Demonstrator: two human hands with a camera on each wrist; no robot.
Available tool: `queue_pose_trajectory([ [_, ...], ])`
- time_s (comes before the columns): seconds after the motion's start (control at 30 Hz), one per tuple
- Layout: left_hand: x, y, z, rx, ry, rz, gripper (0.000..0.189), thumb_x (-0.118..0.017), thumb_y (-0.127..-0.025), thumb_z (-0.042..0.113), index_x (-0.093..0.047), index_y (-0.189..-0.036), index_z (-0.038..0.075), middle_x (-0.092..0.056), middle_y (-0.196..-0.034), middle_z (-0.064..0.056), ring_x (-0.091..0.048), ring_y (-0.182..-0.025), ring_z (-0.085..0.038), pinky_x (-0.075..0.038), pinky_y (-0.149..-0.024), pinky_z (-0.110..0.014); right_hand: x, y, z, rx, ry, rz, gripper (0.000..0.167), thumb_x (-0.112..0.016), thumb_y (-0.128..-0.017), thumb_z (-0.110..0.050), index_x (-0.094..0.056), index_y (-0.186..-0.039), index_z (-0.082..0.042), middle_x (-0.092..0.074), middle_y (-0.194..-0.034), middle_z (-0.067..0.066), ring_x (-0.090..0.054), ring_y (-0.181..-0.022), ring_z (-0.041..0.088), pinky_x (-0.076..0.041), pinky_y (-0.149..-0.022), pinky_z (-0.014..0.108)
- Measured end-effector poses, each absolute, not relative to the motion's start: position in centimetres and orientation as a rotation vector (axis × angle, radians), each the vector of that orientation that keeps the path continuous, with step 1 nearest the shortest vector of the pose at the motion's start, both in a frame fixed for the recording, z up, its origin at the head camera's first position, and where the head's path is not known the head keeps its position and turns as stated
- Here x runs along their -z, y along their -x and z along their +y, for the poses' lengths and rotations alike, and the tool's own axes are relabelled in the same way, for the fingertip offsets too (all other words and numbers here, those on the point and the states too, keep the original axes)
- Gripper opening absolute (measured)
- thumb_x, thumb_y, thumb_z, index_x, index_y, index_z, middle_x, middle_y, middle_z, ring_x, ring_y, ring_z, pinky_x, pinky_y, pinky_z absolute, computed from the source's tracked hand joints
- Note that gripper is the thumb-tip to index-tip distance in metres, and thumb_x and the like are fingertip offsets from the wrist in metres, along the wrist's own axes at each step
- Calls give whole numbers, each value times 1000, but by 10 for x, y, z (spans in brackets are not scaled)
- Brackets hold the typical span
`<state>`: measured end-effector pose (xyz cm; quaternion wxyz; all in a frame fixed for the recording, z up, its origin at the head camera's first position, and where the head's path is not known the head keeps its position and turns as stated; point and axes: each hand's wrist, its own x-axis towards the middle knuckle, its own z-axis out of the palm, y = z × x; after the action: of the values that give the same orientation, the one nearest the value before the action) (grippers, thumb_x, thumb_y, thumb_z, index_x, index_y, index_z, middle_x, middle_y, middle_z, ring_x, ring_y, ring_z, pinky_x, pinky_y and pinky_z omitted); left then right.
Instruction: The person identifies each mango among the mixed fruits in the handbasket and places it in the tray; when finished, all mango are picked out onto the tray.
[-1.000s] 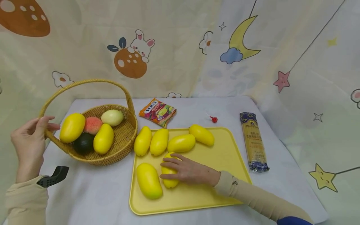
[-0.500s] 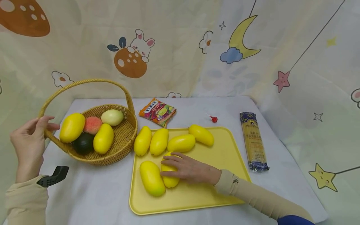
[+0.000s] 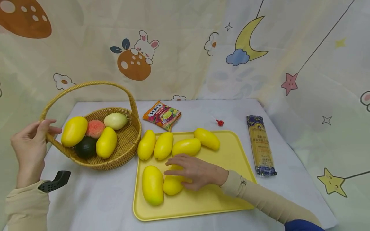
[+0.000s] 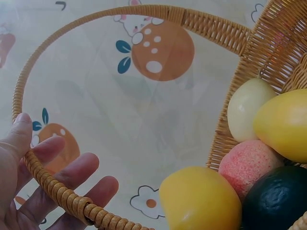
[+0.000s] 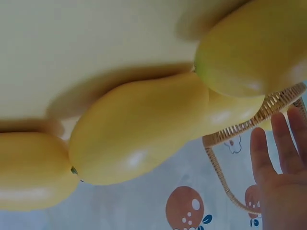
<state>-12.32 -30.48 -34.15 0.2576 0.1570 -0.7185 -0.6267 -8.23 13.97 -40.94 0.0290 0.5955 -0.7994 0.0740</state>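
My left hand [image 3: 30, 141] holds the wicker basket [image 3: 125, 162] by the left foot of its handle, thumb on one side and fingers behind. Inside lie two mangoes [image 3: 74, 131], a fuzzy peach [image 3: 95, 129], a dark green avocado [image 3: 86, 147] and a pale oval fruit [image 3: 115, 121]. Over the yellow tray [image 3: 222, 195], my right hand [image 3: 190, 170] spreads its fingers above a mango [image 3: 172, 187], partly hiding it. Another mango [image 3: 152, 186] lies to its left. The right wrist view shows the straight fingers [image 5: 261, 153] beside large yellow mangoes [image 5: 139, 129].
Several mangoes [image 3: 163, 146] line the tray's back edge. Behind it lie a candy bag [image 3: 163, 115] and a red lollipop [image 3: 220, 123]. To the tray's right is a pasta packet [image 3: 261, 146]. A patterned cloth [image 3: 185, 64] hangs around the table.
The mango under my right hand has turned, and the fingers have loosened and lifted from it. The left front mango shifted right, then back slightly, and now stands straighter. My left hand stays put.
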Motion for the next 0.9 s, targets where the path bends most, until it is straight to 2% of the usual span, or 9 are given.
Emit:
queue_pose_trajectory([
  [0.17, 342, 123, -306, 1717, -412, -1924, 28, -68, -87, 26, -74, -103, 2, -68, -65, 7, -62, -67, -6, -48, -70, -6, 402, 87, 135, -218, -1806, -2517, 52, -67, -85, -27, -54, -135, -18, -49, -137, 8, -47, -124, 19, -37, -107, 33],
  [0.33, 341, 124, -305, 1726, -426, -1923, 29, -69, -87, 26, -74, -103, 3, -68, -64, 7, -61, -67, -7, -48, -70, -7, 391, 94, 126, -191, -1803, -2610, 50, -67, -87, -29, -55, -134, -18, -50, -138, 7, -49, -124, 21, -39, -106, 35],
  [0.63, 343, 124, -306, 1638, -452, -2010, 30, -65, -89, 29, -73, -107, 6, -67, -65, 12, -60, -70, -6, -46, -72, -8, 371, 123, 95, -103, -1814, -2711, 50, -67, -87, -25, -55, -135, -18, -52, -136, 7, -52, -123, 23, -43, -102, 37],
  [0.9, 345, 125, -308, 1583, -413, -2027, 31, -63, -91, 28, -73, -108, 4, -66, -64, 14, -59, -72, -5, -43, -74, -11, 353, 149, 60, -31, -1848, -2702, 48, -67, -89, -24, -56, -135, -18, -51, -136, 7, -49, -123, 23, -40, -104, 36],
])
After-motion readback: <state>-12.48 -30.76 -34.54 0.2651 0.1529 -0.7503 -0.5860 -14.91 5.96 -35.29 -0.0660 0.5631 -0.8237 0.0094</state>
